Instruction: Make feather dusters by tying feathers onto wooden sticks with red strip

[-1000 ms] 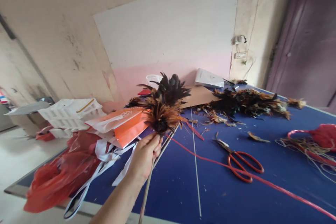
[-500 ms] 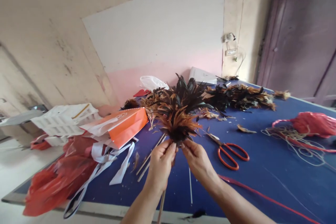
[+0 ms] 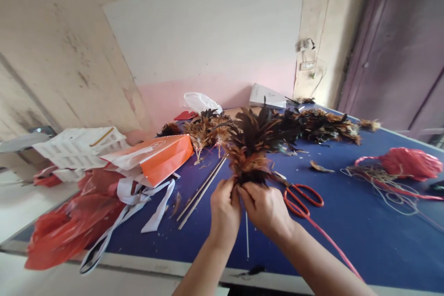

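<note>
Feather duster (image 3: 255,141) held over blue bench (image 3: 374,249), dark and brown plumes upward. Left hand (image 3: 225,208) closed around base; right hand (image 3: 268,208) just beside it, fingers curled tight on same base. Orange-handled scissors (image 3: 305,188) lie near right hand, pink plastic strand (image 3: 333,243) by handles. Two thin sticks (image 3: 203,193) lie left.

feather bundle (image 3: 252,150), fanned upward, black plumes (image 3: 256,127) above russet plumes (image 3: 250,163), dark base (image 3: 254,179), over the blue table (image 3: 381,240)

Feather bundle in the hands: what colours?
Feather bundle: rusty-brown middle, blackish top and base; head view.
</note>
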`<state>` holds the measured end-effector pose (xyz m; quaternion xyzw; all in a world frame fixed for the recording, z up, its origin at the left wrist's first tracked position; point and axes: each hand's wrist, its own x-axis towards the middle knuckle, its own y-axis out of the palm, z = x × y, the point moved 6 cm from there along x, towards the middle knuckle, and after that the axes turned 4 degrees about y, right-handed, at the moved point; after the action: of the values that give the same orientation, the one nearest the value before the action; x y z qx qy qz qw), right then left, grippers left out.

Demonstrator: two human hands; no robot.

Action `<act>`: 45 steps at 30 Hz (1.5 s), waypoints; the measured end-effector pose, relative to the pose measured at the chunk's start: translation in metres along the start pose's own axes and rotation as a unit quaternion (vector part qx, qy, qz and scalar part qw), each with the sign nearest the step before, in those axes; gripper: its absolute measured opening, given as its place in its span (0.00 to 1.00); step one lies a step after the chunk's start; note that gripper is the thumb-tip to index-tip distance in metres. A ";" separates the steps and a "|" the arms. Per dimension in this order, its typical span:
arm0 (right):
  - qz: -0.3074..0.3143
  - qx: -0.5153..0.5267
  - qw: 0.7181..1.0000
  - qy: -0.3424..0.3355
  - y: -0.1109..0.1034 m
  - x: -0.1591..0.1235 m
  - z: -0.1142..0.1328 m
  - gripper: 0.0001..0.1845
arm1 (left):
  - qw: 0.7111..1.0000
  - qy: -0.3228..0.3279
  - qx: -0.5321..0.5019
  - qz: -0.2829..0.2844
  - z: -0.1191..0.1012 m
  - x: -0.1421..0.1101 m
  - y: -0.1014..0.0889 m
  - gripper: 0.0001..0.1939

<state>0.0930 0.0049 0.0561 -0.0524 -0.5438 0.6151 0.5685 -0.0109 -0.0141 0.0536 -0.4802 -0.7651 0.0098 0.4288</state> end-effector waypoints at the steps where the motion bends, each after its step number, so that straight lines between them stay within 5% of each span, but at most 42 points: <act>1: -0.011 0.020 0.999 0.022 -0.001 0.003 -0.002 0.18 | 1.000 0.014 0.014 -0.006 -0.002 0.000 0.001 0.14; 7: -0.073 0.152 0.972 0.161 0.001 0.008 -0.019 0.23 | 0.998 0.051 0.015 -0.041 -0.015 -0.002 0.004 0.15; 14: -0.081 0.235 0.953 0.175 -0.003 0.009 -0.020 0.18 | 0.988 -0.031 -0.144 -0.042 -0.011 -0.005 0.001 0.15; 18: -0.042 0.417 0.886 0.197 0.007 0.009 -0.025 0.13 | 0.968 -0.114 -0.224 -0.010 0.004 -0.006 0.009 0.14; 22: -0.034 0.525 0.814 0.245 0.014 0.007 -0.032 0.11 | 0.910 -0.232 -0.343 0.022 0.010 -0.013 0.020 0.16; 27: 0.042 0.586 0.773 0.241 0.016 0.006 -0.037 0.14 | 0.784 -0.342 -0.505 0.111 0.002 -0.018 0.031 0.12; 29: 0.084 0.586 0.776 0.217 0.014 0.008 -0.040 0.17 | 0.747 -0.347 -0.550 0.140 -0.003 -0.017 0.034 0.11; 32: 0.113 0.564 0.795 0.191 0.010 0.013 -0.047 0.20 | 0.732 -0.338 -0.575 0.138 -0.005 -0.010 0.038 0.10; 36: 0.128 0.541 0.814 0.172 0.011 0.023 -0.053 0.20 | 0.765 -0.330 -0.541 0.119 -0.001 -0.003 0.046 0.10; 40: 0.082 0.391 0.899 0.180 0.010 0.035 -0.062 0.17 | 0.805 -0.336 -0.485 0.066 0.016 0.005 0.051 0.14; 42: 0.052 0.302 0.935 0.179 0.008 0.041 -0.065 0.14 | 0.809 -0.343 -0.477 0.035 0.024 0.009 0.052 0.15; 45: 0.045 0.277 0.945 0.170 0.013 0.050 -0.065 0.11 | 0.791 -0.357 -0.496 0.002 0.034 0.014 0.057 0.16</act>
<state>0.1110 0.0855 0.0480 -0.0213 -0.2442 0.7481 0.6167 0.0052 0.0403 0.0167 -0.5913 -0.7622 -0.1995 -0.1721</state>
